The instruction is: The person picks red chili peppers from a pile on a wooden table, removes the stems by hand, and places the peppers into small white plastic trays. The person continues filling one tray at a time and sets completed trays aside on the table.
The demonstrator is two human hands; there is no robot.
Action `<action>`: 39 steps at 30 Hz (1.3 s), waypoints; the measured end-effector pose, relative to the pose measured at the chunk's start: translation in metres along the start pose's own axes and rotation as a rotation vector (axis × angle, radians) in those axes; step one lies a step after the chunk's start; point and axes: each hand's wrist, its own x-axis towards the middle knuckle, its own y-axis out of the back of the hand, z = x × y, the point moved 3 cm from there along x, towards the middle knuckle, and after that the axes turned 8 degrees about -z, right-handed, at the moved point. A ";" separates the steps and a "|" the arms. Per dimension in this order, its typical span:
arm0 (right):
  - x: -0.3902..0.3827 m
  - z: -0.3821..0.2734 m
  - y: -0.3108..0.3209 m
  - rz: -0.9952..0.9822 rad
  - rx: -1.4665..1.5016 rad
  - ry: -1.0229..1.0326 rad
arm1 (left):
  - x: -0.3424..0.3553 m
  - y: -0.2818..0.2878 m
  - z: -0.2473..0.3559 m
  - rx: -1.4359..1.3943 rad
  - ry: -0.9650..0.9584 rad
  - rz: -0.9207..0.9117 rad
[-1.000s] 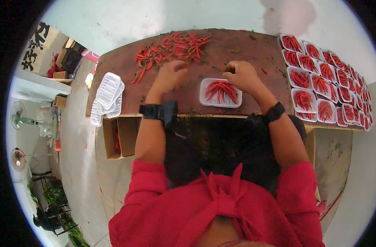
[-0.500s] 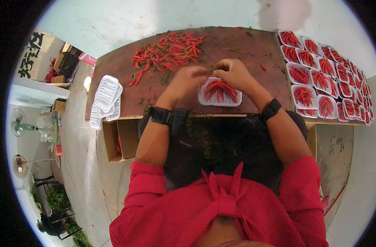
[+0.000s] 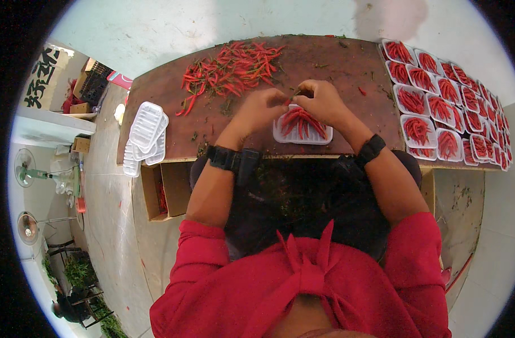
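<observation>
As the left hand pinches a red chili by the far edge of a chili-filled white tray on the surface, the right hand curls its fingers just beside it, grip can't be told, loose chili pile farther left.

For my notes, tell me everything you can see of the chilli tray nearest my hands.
The tray is a shallow, rounded rectangle of what looks like translucent whitish plastic, lying open side up on the brown table, near the front edge. Red chillies fan across it, spreading toward the near side. Your left hand and right hand partly hide its far side; whether they touch it, I can't tell.
</observation>
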 end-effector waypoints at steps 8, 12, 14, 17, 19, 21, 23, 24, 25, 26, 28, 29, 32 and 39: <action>0.003 0.008 0.000 -0.047 -0.014 0.023 | 0.000 -0.002 0.004 0.061 -0.023 -0.033; 0.003 0.014 0.001 -0.151 0.098 -0.026 | -0.001 -0.003 0.007 0.063 -0.082 -0.027; 0.005 0.014 0.002 -0.185 0.113 0.000 | -0.002 -0.004 0.009 0.052 -0.099 -0.019; 0.003 0.015 0.002 -0.257 0.221 -0.081 | -0.003 -0.004 0.011 0.038 -0.119 -0.008; 0.001 0.015 0.003 -0.308 0.439 -0.144 | -0.003 -0.004 0.012 0.024 -0.136 0.002; 0.000 0.014 0.005 -0.269 0.554 -0.142 | -0.002 -0.004 0.011 -0.015 -0.116 0.030; 0.003 0.011 0.012 -0.141 0.566 -0.066 | -0.001 -0.004 0.010 -0.019 -0.105 0.048; 0.003 0.014 0.020 -0.002 0.578 -0.114 | 0.000 -0.005 0.009 -0.004 -0.103 0.052; 0.003 0.019 0.030 0.137 0.587 -0.162 | 0.000 -0.005 0.009 0.011 -0.101 0.057; 0.002 0.022 0.038 0.266 0.600 -0.177 | 0.000 -0.005 0.009 0.033 -0.110 0.072; 0.004 0.020 0.050 0.386 0.187 -0.153 | 0.000 -0.006 0.010 0.077 -0.130 0.098; 0.004 0.018 0.052 0.445 -0.023 -0.143 | 0.001 -0.006 0.010 0.069 -0.104 0.103; 0.003 0.005 0.032 0.169 -0.212 0.085 | 0.002 -0.007 0.009 0.053 -0.034 0.110; -0.007 -0.016 0.017 0.013 -0.289 0.168 | 0.000 -0.005 0.013 0.116 0.003 0.116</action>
